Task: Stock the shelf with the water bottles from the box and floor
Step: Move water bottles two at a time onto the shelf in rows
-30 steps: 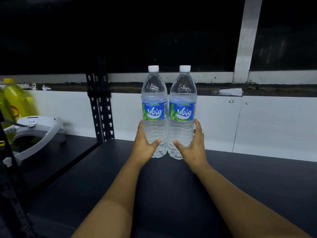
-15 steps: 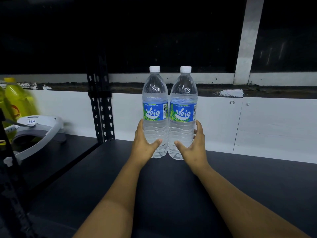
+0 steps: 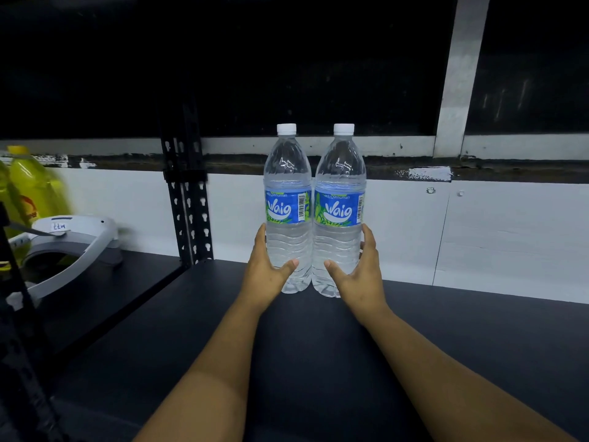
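Right now two clear water bottles stand upright and touching, side by side at the back of the dark shelf (image 3: 318, 362), toward twelve o'clock. The left hand (image 3: 264, 275) wraps the left bottle (image 3: 287, 202) low down, thumb across its front, a holding grip. The right hand (image 3: 361, 279) does the same on the right bottle (image 3: 339, 205). Both carry blue labels and white caps. Off at nine o'clock, past a black slotted upright (image 3: 188, 202), sit a yellow bottle (image 3: 30, 186) and a white device (image 3: 73, 244).
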A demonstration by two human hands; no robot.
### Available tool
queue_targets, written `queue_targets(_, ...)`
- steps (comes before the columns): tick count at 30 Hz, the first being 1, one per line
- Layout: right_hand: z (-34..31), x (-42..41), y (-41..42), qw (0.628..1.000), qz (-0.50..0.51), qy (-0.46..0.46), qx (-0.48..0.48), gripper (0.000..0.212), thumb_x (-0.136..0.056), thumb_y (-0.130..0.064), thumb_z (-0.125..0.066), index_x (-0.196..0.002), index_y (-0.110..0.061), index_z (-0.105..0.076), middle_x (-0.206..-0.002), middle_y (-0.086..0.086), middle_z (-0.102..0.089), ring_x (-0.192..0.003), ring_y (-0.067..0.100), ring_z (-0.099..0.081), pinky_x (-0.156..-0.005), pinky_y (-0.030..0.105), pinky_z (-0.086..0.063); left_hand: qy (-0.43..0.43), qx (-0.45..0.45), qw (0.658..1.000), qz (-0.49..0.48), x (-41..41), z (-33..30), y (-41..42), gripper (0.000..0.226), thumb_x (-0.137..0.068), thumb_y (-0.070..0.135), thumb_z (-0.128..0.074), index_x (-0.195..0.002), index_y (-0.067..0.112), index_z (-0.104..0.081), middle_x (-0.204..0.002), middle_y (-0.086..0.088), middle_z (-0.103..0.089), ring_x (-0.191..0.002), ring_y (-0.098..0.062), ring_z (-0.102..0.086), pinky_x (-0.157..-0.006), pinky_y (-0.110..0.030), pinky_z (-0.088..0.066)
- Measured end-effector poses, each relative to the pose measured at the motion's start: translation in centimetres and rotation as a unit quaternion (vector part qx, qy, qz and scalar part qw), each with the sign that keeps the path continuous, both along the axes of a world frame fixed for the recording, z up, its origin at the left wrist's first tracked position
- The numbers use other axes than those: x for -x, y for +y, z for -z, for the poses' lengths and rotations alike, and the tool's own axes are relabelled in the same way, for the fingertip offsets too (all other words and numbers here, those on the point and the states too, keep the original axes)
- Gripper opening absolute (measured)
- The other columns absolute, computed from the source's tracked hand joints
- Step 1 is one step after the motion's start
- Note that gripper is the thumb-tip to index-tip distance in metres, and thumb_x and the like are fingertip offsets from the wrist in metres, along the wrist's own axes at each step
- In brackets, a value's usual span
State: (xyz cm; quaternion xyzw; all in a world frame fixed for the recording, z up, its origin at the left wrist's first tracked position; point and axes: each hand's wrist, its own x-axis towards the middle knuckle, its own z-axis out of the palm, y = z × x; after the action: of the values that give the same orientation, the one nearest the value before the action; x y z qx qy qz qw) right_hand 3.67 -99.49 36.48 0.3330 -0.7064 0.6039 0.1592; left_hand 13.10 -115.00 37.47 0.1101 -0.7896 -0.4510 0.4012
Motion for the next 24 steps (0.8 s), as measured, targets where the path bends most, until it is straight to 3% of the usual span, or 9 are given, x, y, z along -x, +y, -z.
queue_targets(3, 0.13, 0.06, -0.15, 1.0, -0.004, 0.003, 0.004, 0.092, -0.078, -0.02, -0.075, -0.151, -0.026, -0.018, -0.146, -0.003, -0.039, -0.134, 0.016, -0.037, -0.109, 0.043, -0.038, -0.004, 0.012, 0.999, -0.029, 0.3, 0.22, -0.21, 0.094, -0.075, 0.028, -0.08, -0.149, 0.029, -0.022, -0.144, 0.001, -0.037, -0.134, -0.018, -0.038, -0.11, -0.045, -0.037)
queue_targets(7, 0.08, 0.18, -0.06, 1.0, -0.004, -0.007, 0.009, 0.091, -0.077, -0.021, -0.076, -0.148, -0.027, -0.02, -0.141, -0.001, -0.044, -0.129, 0.014, -0.043, -0.106, 0.04, -0.041, -0.001, -0.014, 1.0, -0.009, 0.16, 0.14, -0.25, 0.086, -0.08, 0.018, -0.077, -0.148, 0.028, -0.024, -0.128, 0.013, -0.052, -0.122, -0.014, -0.051, -0.104, -0.039, -0.044)
queue_targets(11, 0.05, 0.34, -0.1, 1.0, 0.0, -0.012, 0.014, 0.091, -0.076, -0.021, -0.079, -0.146, -0.027, -0.022, -0.139, 0.001, -0.044, -0.126, 0.015, -0.043, -0.105, 0.037, -0.041, -0.013, -0.035, 0.999, -0.007, 0.29, 0.41, -0.36, 0.094, -0.084, 0.019, -0.074, -0.152, 0.027, -0.01, -0.149, -0.001, -0.041, -0.132, -0.017, -0.044, -0.109, -0.046, -0.039)
queue_targets(17, 0.26, 0.49, -0.16, 1.0, -0.003, -0.004, 0.016, 0.09, -0.076, -0.021, -0.079, -0.146, -0.028, -0.022, -0.139, -0.001, -0.044, -0.129, 0.014, -0.042, -0.106, 0.04, -0.041, 0.0, -0.003, 1.0, -0.015, 0.37, 0.74, -0.29, 0.083, -0.083, 0.019, -0.074, -0.149, 0.021, -0.023, -0.143, 0.001, -0.045, -0.13, -0.018, -0.045, -0.108, -0.047, -0.04)
queue_targets(22, 0.19, 0.26, 0.03, 1.0, -0.003, 0.016, 0.011, 0.088, -0.078, -0.021, -0.077, -0.148, -0.025, -0.022, -0.139, -0.009, -0.042, -0.13, 0.012, -0.039, -0.101, 0.03, -0.039, 0.008, 0.021, 0.999, -0.041, 0.31, 0.74, -0.4, 0.078, -0.078, 0.027, -0.074, -0.145, 0.025, -0.033, -0.139, 0.002, -0.048, -0.127, -0.018, -0.046, -0.104, -0.048, -0.043)
queue_targets(24, 0.2, 0.14, 0.11, 1.0, -0.003, 0.021, 0.009, 0.088, -0.08, -0.021, -0.076, -0.148, -0.024, -0.021, -0.138, -0.01, -0.04, -0.129, 0.011, -0.038, -0.098, 0.026, -0.036, 0.002, 0.024, 0.999, -0.04, 0.12, 0.52, 0.04, 0.075, -0.082, 0.021, -0.073, -0.145, 0.025, -0.033, -0.139, 0.003, -0.05, -0.126, -0.018, -0.048, -0.106, -0.046, -0.042)
